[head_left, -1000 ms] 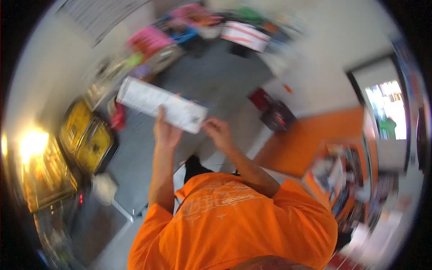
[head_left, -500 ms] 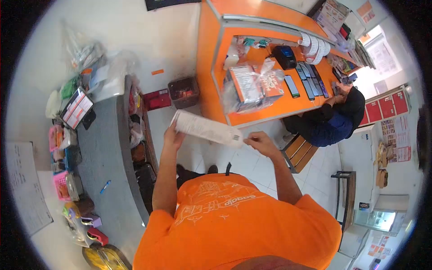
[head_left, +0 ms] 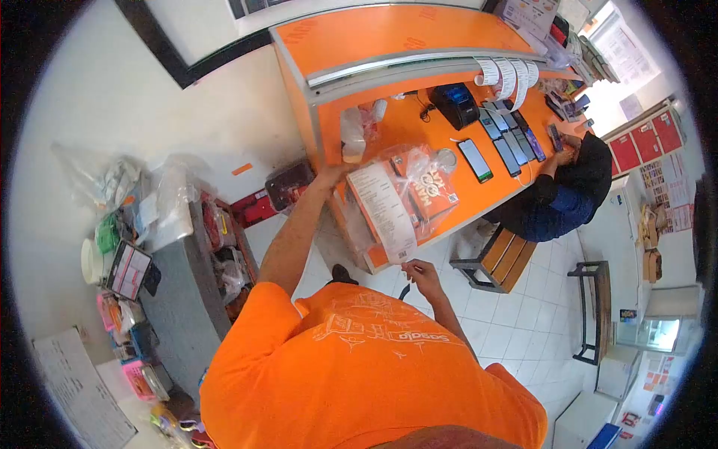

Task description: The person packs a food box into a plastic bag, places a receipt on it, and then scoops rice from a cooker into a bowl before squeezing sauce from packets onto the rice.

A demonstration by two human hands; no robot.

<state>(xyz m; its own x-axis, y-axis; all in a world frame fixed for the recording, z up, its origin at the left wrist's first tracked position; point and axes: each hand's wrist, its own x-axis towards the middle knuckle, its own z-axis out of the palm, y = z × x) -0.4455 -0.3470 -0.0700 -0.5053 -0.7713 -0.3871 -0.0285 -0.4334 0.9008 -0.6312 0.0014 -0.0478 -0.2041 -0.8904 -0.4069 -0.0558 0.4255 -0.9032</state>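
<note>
Right hand [head_left: 425, 280] pinches the lower end of the long printed receipt [head_left: 383, 213], mid-frame; left hand [head_left: 331, 176] at its upper-left end, fingers partly hidden, closure can't be told. Long axis slants upper left to lower right between them, just left of the bagged orange box [head_left: 437, 193].

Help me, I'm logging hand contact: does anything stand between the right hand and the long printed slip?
Nothing visible does: the right hand pinches the lower end of the printed slip. The bagged orange box on the counter shows beyond the slip, not between hand and slip.
</note>
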